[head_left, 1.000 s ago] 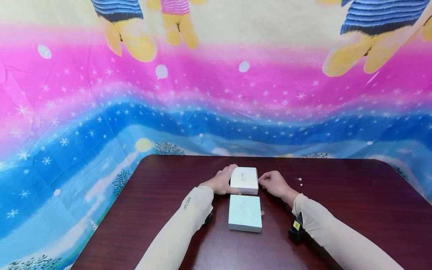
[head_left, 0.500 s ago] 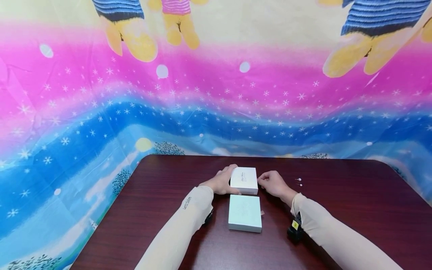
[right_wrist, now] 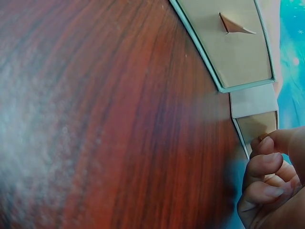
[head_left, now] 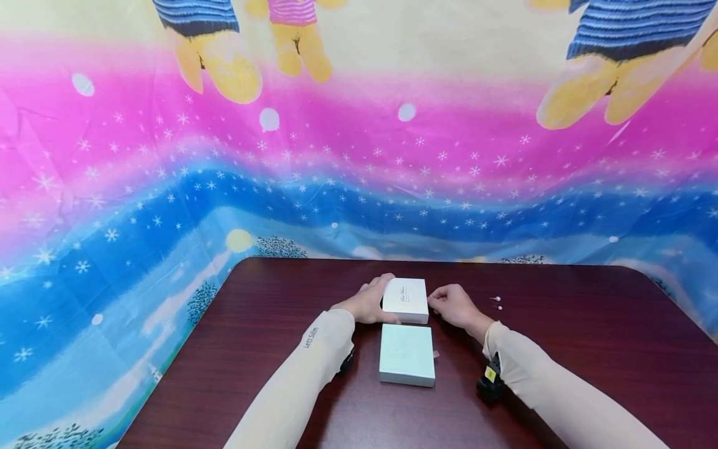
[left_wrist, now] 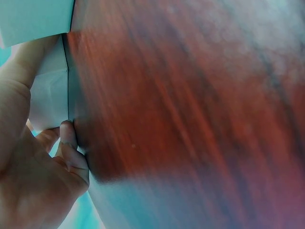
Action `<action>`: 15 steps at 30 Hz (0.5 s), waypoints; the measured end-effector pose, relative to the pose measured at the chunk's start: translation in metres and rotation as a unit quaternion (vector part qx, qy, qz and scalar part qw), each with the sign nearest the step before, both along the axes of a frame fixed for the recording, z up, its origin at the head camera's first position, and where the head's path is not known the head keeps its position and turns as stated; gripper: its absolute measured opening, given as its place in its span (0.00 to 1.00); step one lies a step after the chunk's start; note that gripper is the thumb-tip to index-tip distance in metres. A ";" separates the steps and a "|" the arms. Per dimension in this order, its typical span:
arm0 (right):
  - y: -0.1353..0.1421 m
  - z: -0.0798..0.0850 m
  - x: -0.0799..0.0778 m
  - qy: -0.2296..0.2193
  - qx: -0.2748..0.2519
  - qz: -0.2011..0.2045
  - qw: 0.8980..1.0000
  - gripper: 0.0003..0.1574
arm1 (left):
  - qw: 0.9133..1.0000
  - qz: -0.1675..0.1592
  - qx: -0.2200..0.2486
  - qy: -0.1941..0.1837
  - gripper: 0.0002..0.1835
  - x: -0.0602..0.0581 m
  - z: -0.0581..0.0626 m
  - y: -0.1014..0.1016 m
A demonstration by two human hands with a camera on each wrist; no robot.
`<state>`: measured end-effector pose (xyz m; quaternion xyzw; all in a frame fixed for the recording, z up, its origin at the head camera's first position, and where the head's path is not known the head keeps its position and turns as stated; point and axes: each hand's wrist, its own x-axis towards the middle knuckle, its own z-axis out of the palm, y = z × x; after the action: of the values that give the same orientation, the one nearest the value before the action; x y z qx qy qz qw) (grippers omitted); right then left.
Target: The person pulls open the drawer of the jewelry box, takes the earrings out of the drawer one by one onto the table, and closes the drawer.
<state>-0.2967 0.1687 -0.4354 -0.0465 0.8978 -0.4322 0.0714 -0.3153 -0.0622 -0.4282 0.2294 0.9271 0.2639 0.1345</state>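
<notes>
My left hand (head_left: 366, 302) grips a small white box (head_left: 405, 296) with dark script on its lid, thumb along the near side and fingers round the far left edge. At the box's right side, my right hand (head_left: 457, 305) holds thumb and index finger pinched together. The right wrist view has those fingertips (right_wrist: 267, 142) right at the brown end face of the white box, on a small pull tab mostly hidden by them. Just nearer to me lies a pale mint box (head_left: 406, 354), whose brown end bears a ribbon tab (right_wrist: 233, 26).
Two small white-headed pins or stud earrings (head_left: 497, 299) lie right of my right hand. The dark red-brown table (head_left: 269, 374) ends at a patterned cloth backdrop (head_left: 359, 156). The mint box sits close against the white one.
My right hand and the white box's right edge have shifted very slightly left. The left hand keeps its grip, and the mint box stays where it was.
</notes>
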 end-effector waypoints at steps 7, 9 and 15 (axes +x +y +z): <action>-0.002 0.000 0.000 -0.007 -0.003 -0.005 1.000 0.14 | 1.000 0.000 -0.001 0.004 0.55 0.000 0.000 0.000; -0.002 0.000 0.000 -0.007 -0.004 -0.006 1.000 0.14 | 1.000 0.000 -0.002 0.006 0.55 0.000 0.000 0.000; -0.001 0.000 0.001 -0.006 -0.002 -0.005 1.000 0.14 | 1.000 -0.002 0.002 0.009 0.55 0.000 0.000 0.000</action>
<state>-0.2961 0.1682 -0.4359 -0.0389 0.8967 -0.4345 0.0746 -0.3150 -0.0622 -0.4284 0.2337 0.9272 0.2638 0.1265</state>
